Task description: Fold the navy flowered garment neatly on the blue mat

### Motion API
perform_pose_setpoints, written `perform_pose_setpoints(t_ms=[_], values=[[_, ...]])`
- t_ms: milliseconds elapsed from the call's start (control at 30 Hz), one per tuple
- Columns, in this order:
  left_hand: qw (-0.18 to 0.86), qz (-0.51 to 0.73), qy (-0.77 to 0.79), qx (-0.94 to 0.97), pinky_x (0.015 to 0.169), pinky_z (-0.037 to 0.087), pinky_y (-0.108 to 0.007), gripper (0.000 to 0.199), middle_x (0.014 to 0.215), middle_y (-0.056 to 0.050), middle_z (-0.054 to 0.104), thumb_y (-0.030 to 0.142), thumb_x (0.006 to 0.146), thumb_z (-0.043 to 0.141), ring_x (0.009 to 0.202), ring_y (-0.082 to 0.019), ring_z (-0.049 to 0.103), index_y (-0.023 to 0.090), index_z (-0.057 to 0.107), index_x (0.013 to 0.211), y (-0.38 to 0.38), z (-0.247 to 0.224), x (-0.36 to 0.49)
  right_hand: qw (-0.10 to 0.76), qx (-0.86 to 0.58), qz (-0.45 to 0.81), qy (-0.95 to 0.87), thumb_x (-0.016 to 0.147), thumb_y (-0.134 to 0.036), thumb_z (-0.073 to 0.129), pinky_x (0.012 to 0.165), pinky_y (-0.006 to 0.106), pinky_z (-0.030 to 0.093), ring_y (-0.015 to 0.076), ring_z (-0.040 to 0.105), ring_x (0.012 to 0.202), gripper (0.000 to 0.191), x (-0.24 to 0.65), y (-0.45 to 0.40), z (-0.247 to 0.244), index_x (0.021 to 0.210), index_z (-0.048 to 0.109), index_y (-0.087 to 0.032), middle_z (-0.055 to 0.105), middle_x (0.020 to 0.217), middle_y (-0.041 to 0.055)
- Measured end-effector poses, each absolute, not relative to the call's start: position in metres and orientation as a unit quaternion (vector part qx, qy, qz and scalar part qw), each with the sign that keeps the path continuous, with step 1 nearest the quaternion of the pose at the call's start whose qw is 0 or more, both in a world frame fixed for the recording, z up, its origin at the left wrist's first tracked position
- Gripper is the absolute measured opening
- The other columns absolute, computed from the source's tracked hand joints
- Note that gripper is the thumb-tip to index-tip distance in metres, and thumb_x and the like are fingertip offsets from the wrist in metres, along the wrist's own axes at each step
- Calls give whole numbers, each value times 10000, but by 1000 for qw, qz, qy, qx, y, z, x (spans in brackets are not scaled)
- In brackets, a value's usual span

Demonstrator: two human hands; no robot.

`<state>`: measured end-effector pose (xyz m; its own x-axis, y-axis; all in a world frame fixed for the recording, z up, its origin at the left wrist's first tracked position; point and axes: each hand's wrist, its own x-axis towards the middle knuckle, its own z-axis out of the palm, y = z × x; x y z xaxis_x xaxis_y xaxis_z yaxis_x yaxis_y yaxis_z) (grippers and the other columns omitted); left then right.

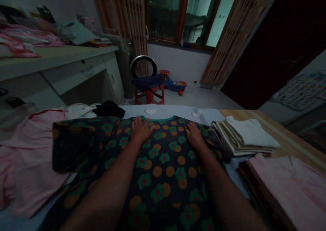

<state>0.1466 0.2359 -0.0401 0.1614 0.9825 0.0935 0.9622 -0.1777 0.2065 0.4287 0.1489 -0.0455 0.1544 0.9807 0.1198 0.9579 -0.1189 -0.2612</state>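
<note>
Both my hands lie flat on a dark garment [163, 166] printed with green flowers and orange dots, near its collar, which has a green edge. My left hand [142, 131] rests with its fingers spread, and my right hand [195, 136] rests a little farther right. Neither hand grips the cloth. One side of the garment is folded over toward the left. Beside it lies a pale pink garment [28, 156]. To the right stand a stack of folded pale clothes [244, 136] and a pile of folded pink cloth [287, 187].
A small black cloth [109, 109] lies at the far edge of the white sheet [173, 113] under the garments. A wooden table edge [280, 129] runs along the right. Beyond stand a cluttered desk [58, 68], a red stool [149, 93] and a ride-on toy [173, 83].
</note>
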Motion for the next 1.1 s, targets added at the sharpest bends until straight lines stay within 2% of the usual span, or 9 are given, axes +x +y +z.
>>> perform_pose_setpoints(t_ms=[100,200,333,567,800,1100], values=[[49,99,640,760,1165,211,-526,683,1607,-173,248,617,923,359,1481,-376,202,215,413,1472,235,-39,146,175,-737,23,-653,885,-109,342,1134,412,319,230,449,1341,504,440,150,-54,1340,557,-102,536,1412,161],[47,100,639,761,1165,217,-522,680,1604,-174,254,612,922,358,1480,-374,209,212,419,1469,235,-39,146,190,-759,12,-623,772,-26,374,1144,394,309,228,425,1359,630,443,147,-60,1374,539,-113,523,1431,136],[48,99,637,763,1164,220,-518,678,1601,-183,254,612,924,355,1477,-376,216,209,427,1464,235,-38,145,194,-788,15,-584,736,-20,416,1133,388,323,242,380,1392,694,442,142,-60,1410,514,-152,471,1475,129],[40,98,637,764,1160,227,-515,659,1596,-180,270,600,928,363,1470,-373,238,214,432,1459,234,-37,146,200,-776,19,-598,699,-78,545,1132,384,337,263,435,1348,617,459,140,-55,1315,580,-91,540,1388,171],[35,101,641,760,1160,235,-505,635,1592,-167,286,577,931,378,1463,-362,259,222,444,1453,235,-36,146,199,-773,30,-601,840,-137,457,1134,437,323,273,431,1345,492,472,143,-58,1313,592,-115,523,1400,176],[36,106,648,754,1160,242,-500,624,1580,-175,305,571,926,392,1454,-355,281,214,475,1432,235,-34,147,195,-781,12,-593,774,-59,442,1123,359,322,253,478,1284,509,458,142,-49,1247,627,-82,577,1323,171]])
